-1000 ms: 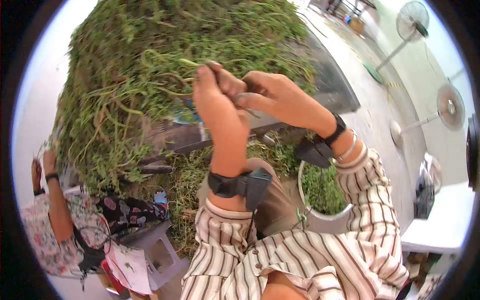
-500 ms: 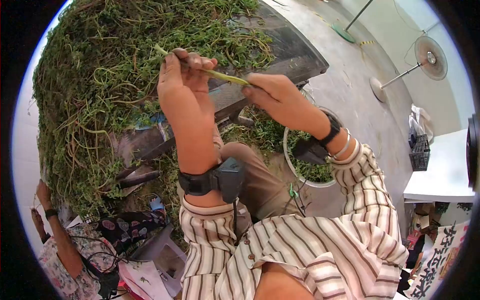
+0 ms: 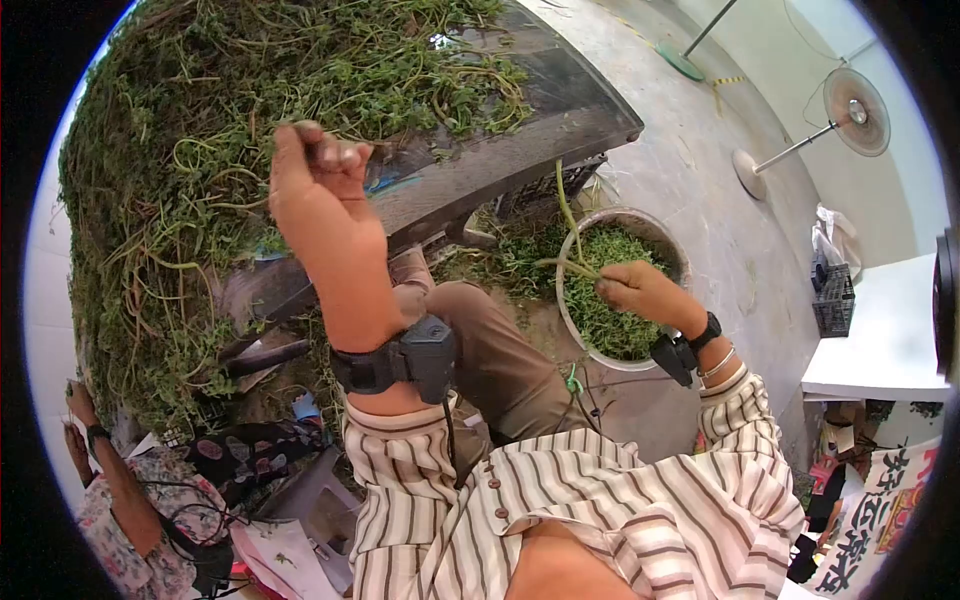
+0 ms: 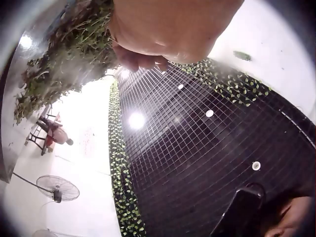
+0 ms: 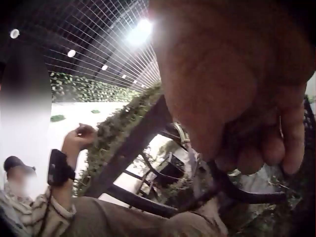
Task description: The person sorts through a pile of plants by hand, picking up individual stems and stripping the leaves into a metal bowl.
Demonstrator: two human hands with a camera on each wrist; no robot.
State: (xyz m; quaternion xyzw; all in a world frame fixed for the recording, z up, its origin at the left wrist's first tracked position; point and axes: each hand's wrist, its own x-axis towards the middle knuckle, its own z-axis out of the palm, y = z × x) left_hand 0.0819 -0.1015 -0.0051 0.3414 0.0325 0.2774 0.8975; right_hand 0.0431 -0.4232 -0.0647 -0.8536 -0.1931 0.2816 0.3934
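Observation:
Over the bucket at the right, my right hand pinches long green plant stems. One stem points up toward the table edge, another to the left. In the right wrist view the fingers of this hand are bent, its grip mostly hidden by the palm. My left hand is raised over the front of the table, its fingers loosely bent and no stem showing in them. Behind it spreads a big heap of leafy green stems.
Green leaves lie in the bucket beside my knee. A black crate sits below the table edge. At the lower left another person's arm reaches to the heap. Pedestal fans stand at the right, near a white table.
Both hands held a stem between them above the table. My right hand has since moved down and right over the bucket with stems; my left hand has let go and shifted slightly left.

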